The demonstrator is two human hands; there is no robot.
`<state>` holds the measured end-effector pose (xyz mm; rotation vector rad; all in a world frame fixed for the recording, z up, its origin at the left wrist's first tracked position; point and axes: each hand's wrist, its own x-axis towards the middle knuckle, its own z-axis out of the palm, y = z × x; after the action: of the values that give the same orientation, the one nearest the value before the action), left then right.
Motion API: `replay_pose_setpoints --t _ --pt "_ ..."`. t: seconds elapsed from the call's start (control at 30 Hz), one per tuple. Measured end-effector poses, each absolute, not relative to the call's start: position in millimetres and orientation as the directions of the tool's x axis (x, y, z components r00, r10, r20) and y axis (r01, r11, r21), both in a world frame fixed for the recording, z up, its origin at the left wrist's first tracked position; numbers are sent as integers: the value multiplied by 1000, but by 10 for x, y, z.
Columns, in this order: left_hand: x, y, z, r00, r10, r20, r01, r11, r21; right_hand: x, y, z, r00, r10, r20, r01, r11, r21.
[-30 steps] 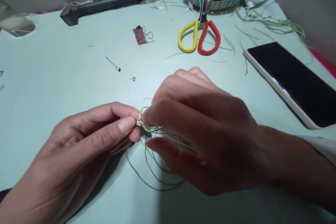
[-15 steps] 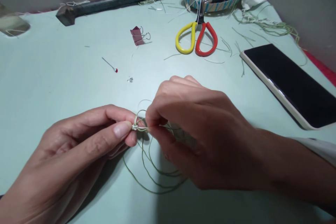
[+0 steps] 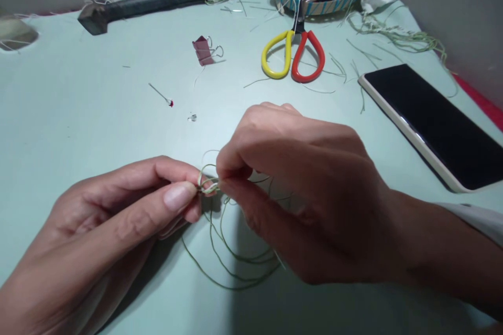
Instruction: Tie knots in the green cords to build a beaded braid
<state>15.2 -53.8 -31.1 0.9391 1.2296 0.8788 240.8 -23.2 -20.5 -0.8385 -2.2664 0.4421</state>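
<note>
Thin green and white cords (image 3: pixel 208 187) meet in a small knot at the fingertips of my left hand (image 3: pixel 129 220), which pinches it between thumb and forefinger. Close on the right, my right hand (image 3: pixel 310 193) is closed, its thumb and forefinger pinching strands just beyond the knot. Long loops of green cord (image 3: pixel 231 275) hang below and pass behind my right hand. What lies inside the right fist is hidden.
Scissors (image 3: pixel 293 55) with yellow and red handles lean by a patterned basket (image 3: pixel 326 8). A phone (image 3: pixel 436 125) lies on the right. A hammer (image 3: pixel 157 5), a binder clip (image 3: pixel 204 51), a red-tipped pin (image 3: pixel 161 95) and cord scraps (image 3: pixel 404 36) lie farther back.
My right hand has turned slightly and its knuckles have risen, still pinching the strands. My left hand keeps its hold. The view has shifted a little.
</note>
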Motion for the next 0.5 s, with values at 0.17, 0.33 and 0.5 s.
replay_pose_setpoints --t 0.17,0.33,0.5 --pt "139 -361 -342 163 886 -433 -140 456 879 2415 -248 -189 -597 660 457 445 746 -496" --pt "243 -254 -341 171 874 -455 -150 479 865 2434 -294 -109 -654 630 418 455 770 -448" --pt "266 -258 -320 169 868 -467 -143 491 860 2427 -279 -81 -682 635 363 450 755 -477"
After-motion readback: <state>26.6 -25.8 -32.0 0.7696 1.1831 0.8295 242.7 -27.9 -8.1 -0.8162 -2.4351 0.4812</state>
